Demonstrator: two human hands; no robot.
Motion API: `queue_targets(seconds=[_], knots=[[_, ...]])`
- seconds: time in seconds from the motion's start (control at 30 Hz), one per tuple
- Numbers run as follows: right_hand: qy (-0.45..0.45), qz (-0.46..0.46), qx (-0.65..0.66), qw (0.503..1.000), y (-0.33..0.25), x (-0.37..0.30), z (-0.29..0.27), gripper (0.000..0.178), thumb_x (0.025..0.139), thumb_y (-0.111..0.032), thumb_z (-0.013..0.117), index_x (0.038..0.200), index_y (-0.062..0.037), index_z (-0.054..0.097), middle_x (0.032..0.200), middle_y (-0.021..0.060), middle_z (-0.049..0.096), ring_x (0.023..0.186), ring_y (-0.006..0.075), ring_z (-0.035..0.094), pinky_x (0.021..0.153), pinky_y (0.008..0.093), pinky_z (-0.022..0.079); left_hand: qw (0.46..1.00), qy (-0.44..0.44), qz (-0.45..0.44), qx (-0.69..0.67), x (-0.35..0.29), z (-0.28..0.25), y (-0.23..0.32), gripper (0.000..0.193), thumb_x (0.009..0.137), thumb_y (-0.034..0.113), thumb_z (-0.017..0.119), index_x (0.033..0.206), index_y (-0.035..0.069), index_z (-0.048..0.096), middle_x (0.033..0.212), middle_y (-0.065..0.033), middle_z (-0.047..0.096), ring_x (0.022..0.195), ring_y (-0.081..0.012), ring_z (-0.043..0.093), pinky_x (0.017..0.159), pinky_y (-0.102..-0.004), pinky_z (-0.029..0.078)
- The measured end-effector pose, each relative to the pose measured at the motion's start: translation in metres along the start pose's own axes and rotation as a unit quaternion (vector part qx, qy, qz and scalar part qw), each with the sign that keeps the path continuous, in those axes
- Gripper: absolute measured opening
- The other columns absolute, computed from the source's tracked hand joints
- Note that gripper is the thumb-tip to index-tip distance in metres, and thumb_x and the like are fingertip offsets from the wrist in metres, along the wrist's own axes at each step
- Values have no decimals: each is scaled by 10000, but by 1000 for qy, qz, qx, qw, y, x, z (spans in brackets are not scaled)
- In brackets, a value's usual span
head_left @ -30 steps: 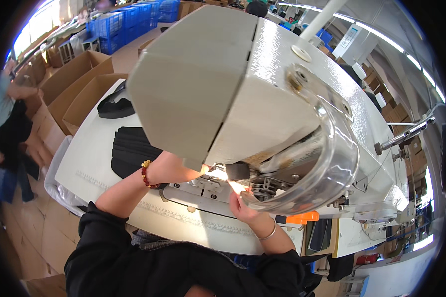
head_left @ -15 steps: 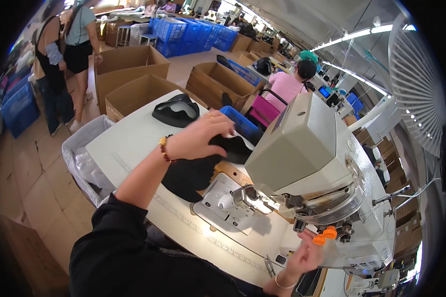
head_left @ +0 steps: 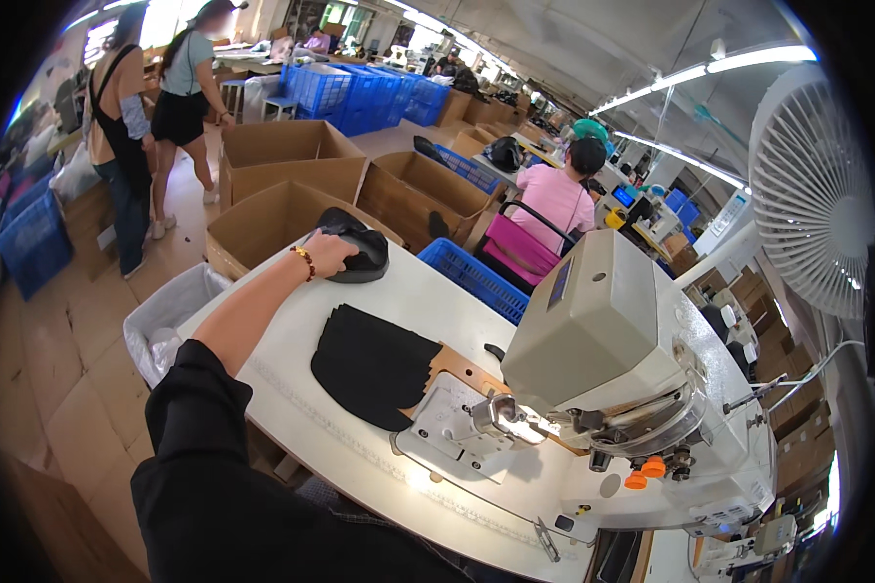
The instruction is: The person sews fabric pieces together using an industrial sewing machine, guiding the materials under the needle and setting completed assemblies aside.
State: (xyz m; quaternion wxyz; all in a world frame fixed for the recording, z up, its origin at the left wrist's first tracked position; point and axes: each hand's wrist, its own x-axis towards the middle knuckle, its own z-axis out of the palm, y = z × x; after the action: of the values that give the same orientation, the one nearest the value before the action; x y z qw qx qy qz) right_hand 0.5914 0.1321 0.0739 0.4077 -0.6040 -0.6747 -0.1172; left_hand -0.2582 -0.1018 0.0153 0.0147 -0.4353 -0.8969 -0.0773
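At the far left corner of the white table, my left hand (head_left: pixel 331 255) has its fingers closed over a black curved piece (head_left: pixel 365 257) with a hollow middle; the fingertips are partly hidden. This piece lies on or among similar ones. Nearer me, a fanned stack of flat black fabric pieces (head_left: pixel 369 364) rests beside a tan board (head_left: pixel 462 369) and the metal plate (head_left: pixel 447 418) of a sewing machine (head_left: pixel 593 301). A small dark scrap (head_left: pixel 494 350) lies by the machine head. My right hand is out of view.
Thread snips (head_left: pixel 546 539) lie near the table's front edge. Beyond the table stand a blue basket (head_left: pixel 472 277) and open cardboard boxes (head_left: pixel 287 160). A lined bin (head_left: pixel 170 311) stands at left. A person in pink (head_left: pixel 559 194) sits ahead; two people stand far left.
My left hand has moved from beside the machine head to the far left corner, and the black curved piece there has gone with it. My right hand has left the view.
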Motion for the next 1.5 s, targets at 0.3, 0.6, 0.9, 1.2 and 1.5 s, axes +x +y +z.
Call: queue_targets(seconds=[0.3, 0.6, 0.9, 1.2, 1.5], knots=[[74, 59, -192, 977, 90, -30, -20, 205, 974, -100, 558, 1012, -35, 748, 902, 186, 720, 778, 370, 687, 694, 442, 551, 997, -57, -11, 55, 21, 16, 0, 346, 937, 251, 662, 1237, 79, 661, 1245, -191, 658, 1310, -356, 528, 1083, -736, 328], [99, 39, -208, 972, 100, -24, -16, 203, 970, -109, 563, 1017, -20, 739, 880, 185, 726, 765, 380, 693, 691, 458, 555, 991, -83, 39, -98, 2, -11, -1, 765, 892, 59, 710, 1529, 300, 361, 1386, -109, 623, 1349, -333, 545, 1167, -725, 201], [141, 2, -217, 966, 109, -20, -20, 205, 966, -118, 569, 1023, -5, 730, 858, 185, 732, 753, 389, 698, 688, 474, 558, 997, -8, 63, 42, -17, -11, 32, 833, 877, 169, 757, 1589, 234, 330, 1411, -138, 546, 1357, -325, 509, 1156, -718, 272], [190, -204, -168, 946, -26, -4, -5, 168, 986, -138, 597, 1026, -48, 733, 920, 153, 702, 769, 355, 687, 670, 434, 555, 933, 17, 360, -18, -152, 39, 197, 734, 818, 444, 777, 1430, 109, 548, 1270, -125, 561, 1172, -292, 554, 1014, -526, 476], [-37, -480, 200, 853, -247, -68, 92, 599, 675, 9, 658, 1268, -64, 704, 862, 102, 516, 793, 291, 590, 652, 434, 501, 942, 29, 329, -55, -171, 78, 212, 562, 854, 320, 730, 1303, 6, 603, 1218, -147, 587, 1144, -309, 564, 976, -406, 513]])
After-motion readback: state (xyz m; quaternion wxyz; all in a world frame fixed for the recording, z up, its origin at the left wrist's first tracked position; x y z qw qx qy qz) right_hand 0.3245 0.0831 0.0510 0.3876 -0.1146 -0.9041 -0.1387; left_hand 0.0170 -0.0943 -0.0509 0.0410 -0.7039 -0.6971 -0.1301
